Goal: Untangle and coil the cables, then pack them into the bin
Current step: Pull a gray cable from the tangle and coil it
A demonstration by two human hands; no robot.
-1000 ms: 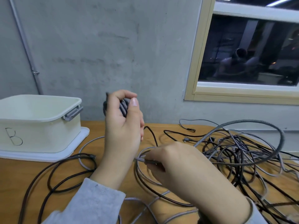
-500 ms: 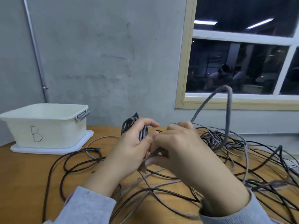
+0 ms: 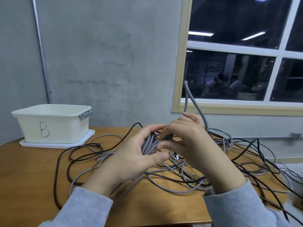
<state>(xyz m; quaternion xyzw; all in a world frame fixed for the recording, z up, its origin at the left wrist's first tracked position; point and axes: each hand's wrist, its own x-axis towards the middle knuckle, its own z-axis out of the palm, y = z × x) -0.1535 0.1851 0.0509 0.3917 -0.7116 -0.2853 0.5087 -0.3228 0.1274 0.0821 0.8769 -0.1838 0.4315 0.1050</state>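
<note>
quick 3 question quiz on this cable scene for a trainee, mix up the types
1. True or false: the left hand grips a bundle of grey braided cable.
2. Which letter is written on the white bin? A) A B) B C) D
3. Fill in: the right hand holds a loop of grey cable that rises in front of the ____.

Key: 1 true; 2 B; 3 window.
</note>
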